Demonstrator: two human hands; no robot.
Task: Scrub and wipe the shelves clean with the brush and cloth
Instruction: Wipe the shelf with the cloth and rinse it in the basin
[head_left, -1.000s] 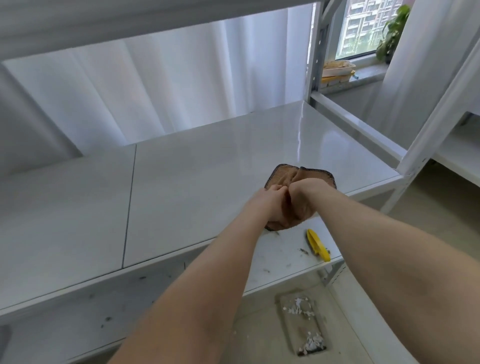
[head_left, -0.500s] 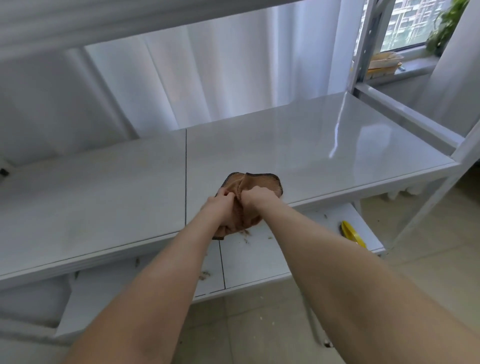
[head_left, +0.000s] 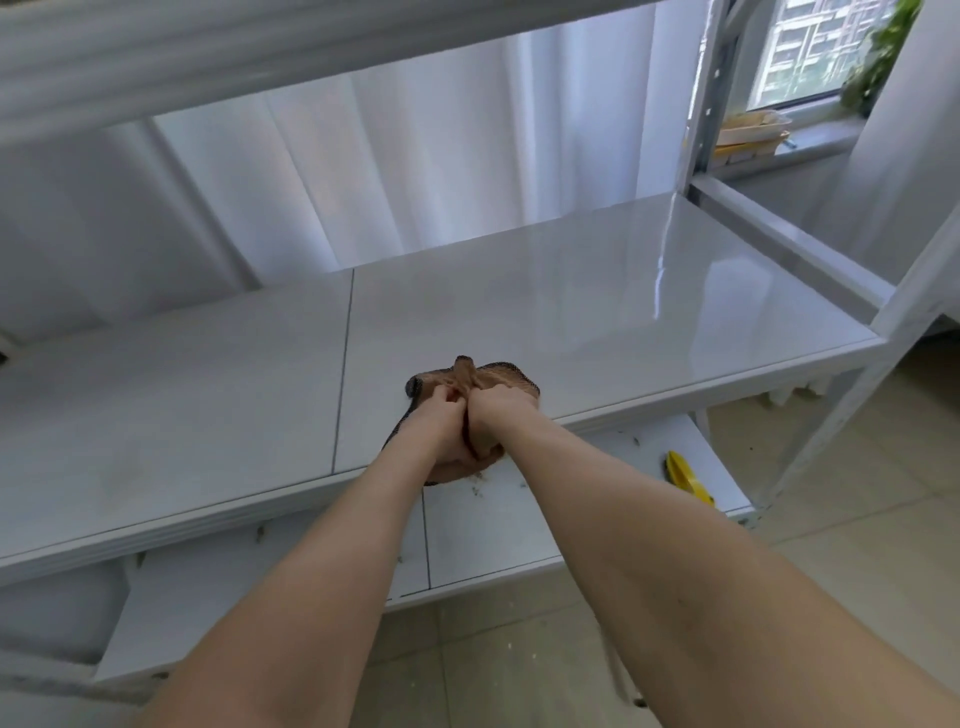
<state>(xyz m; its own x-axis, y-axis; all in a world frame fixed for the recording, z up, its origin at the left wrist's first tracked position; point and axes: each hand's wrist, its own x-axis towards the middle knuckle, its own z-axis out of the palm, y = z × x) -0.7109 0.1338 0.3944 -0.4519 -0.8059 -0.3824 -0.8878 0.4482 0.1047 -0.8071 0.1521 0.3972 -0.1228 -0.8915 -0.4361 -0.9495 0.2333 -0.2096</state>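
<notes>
Middle shelf (head_left: 182, 395), left panel: faint grey smudges, not yet wiped by my reading; left hand (head_left: 439, 423) and right hand (head_left: 501, 415) meet over its front edge, both curled tight on the brown cloth (head_left: 485, 376), bunching it, probably wringing or refolding for a fresh face; lower shelf (head_left: 483, 540) beneath carries scattered crumbs; yellow tool (head_left: 688, 478), likely the brush, lies at its right end, well apart from the hands; right panel glossy; white curtain (head_left: 415, 166) behind; window (head_left: 810, 47) and plant (head_left: 883, 52) far right; tiled floor (head_left: 493, 660) below.
</notes>
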